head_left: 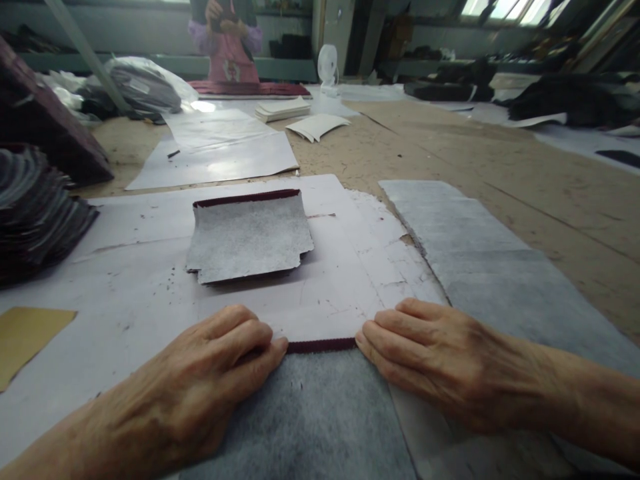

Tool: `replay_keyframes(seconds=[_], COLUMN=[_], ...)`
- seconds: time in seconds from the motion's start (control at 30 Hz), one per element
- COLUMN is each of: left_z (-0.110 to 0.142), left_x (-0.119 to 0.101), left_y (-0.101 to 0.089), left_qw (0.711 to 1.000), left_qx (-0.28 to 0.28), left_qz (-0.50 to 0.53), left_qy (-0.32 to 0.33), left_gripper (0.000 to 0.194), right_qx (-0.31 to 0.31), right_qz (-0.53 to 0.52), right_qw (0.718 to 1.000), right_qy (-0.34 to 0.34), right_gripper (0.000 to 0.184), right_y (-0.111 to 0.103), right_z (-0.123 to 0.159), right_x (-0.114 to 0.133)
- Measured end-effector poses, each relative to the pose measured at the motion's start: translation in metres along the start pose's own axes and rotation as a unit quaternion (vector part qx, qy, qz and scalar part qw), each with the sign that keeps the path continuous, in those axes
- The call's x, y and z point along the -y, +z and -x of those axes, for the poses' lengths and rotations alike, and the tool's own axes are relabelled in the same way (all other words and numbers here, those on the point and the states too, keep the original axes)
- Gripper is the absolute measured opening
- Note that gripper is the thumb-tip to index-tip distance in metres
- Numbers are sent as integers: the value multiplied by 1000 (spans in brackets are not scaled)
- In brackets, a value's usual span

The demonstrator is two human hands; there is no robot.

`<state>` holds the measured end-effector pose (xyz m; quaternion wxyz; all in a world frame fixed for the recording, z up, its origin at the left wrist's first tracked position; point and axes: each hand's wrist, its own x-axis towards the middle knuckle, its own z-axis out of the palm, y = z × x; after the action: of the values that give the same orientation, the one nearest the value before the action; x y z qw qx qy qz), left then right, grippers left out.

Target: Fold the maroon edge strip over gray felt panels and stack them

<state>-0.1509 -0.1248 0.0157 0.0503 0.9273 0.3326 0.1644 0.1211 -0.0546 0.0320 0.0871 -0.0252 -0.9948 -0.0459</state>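
A grey fabric piece (320, 407) lies on the white paper in front of me, its far edge folded over into a narrow maroon strip. At the left end of that fold, my left hand (200, 373) is closed, thumb and fingers pressed on the edge. My right hand (440, 360) pinches the right end in the same way, fingers bent together. Between the hands the maroon fold shows straight. Beyond them rests a second grey fabric piece (250, 237) with a maroon folded edge at its far side and notched near corners.
A stack of dark fabric pieces (37, 213) stands at the left, near a yellow card (33, 337). Grey sheet material (480, 247) lies at the right. Farther off are white sheets (225, 153), cream pieces (283, 109), a small fan (328, 67) and a person (230, 47).
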Motion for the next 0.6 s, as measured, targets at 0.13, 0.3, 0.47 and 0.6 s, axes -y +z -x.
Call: replay_keyframes(seconds=[0.13, 0.3, 0.47, 0.6], left_z=[-1, -2, -2, -1], left_x=[0, 0, -1, -1], left_y=[-1, -1, 0, 0], left_qw=[1000, 1000, 1000, 999], left_qx=[1, -6, -10, 5], left_qz=[-4, 12, 28, 48], left_qy=[3, 9, 4, -12], left_gripper=[38, 34, 33, 33], right_qx=[-13, 23, -49, -130], right_qz=[-17, -22, -131, -196], right_qw=[999, 999, 981, 911], right_qy=[29, 23, 136, 338], right_gripper=[39, 38, 31, 24], right_y=[0, -2, -1, -7], right_z=[0, -2, 8, 15], right_x=[1, 3, 6, 5])
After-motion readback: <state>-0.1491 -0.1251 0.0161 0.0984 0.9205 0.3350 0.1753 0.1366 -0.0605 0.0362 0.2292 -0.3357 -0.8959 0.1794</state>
